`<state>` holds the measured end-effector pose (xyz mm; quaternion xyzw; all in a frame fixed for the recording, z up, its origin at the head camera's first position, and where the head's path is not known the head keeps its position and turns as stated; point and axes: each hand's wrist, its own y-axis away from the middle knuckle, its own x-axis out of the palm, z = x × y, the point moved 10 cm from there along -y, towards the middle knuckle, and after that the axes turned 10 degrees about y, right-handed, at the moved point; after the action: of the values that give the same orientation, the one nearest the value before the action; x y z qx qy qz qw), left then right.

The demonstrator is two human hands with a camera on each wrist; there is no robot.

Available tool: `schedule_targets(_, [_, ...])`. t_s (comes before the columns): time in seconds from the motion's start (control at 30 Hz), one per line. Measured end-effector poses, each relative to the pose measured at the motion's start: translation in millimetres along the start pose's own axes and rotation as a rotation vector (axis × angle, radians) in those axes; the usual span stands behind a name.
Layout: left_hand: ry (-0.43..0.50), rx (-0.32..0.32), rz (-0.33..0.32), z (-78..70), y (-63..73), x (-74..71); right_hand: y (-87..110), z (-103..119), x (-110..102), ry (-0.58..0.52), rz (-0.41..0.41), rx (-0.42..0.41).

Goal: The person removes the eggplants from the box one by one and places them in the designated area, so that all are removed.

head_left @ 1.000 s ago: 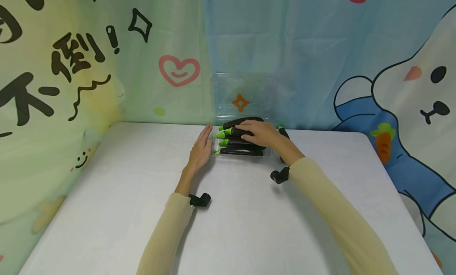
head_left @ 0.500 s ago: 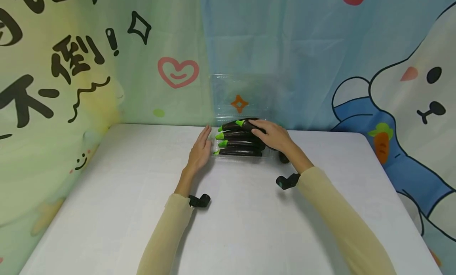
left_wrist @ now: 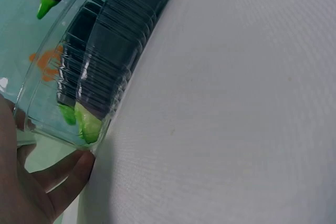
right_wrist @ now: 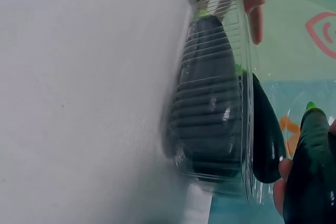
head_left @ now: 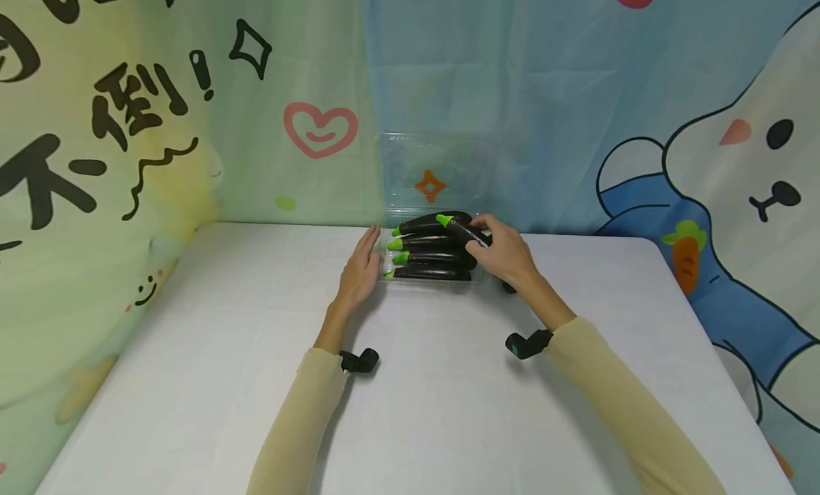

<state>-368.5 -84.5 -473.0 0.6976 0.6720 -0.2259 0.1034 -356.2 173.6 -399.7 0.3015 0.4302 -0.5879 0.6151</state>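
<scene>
A clear plastic clamshell box (head_left: 477,275) stands at the back of the table with its lid (head_left: 410,153) raised. Inside lie several dark eggplants (head_left: 429,273), green stems to the left. My left hand (head_left: 360,271) touches the box's left end with fingers straight, as the left wrist view also shows at the box corner (left_wrist: 52,139). Over the right part of the box, my right hand (head_left: 509,254) grips another eggplant (head_left: 463,229), its stem end tilted up and left. In the right wrist view this eggplant (right_wrist: 312,171) is beside the box wall.
One more dark eggplant (head_left: 509,287) lies on the table right of the box, mostly hidden by my right hand. A printed cloth (head_left: 557,89) hangs directly behind the white table (head_left: 435,395).
My right hand has lifted an eggplant from among the others and drawn it to the right, tilting its stem end up. My left hand has stayed at the box's end.
</scene>
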Motion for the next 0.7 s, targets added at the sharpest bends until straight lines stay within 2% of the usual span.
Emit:
schedule_targets(0.23, [-0.008, -0.006, -0.001, 3.0, 1.2, -1.3, 6.5, -13, -6, -0.068, -0.043, 0.017])
schedule_targets(0.5, [-0.012, -0.01, 0.0, 2.0, 1.8, -1.6, 9.5, -28, -7, -0.094, -0.066, 0.004])
schedule_targets(0.57, [-0.012, -0.009, -0.002, 1.3, 1.8, -1.5, 11.0, -34, -11, -0.104, -0.099, 0.012])
schedule_targets(0.7, [-0.014, -0.004, 0.001, 0.0, 0.8, -0.2, 15.4, -44, -25, -0.138, -0.232, 0.034])
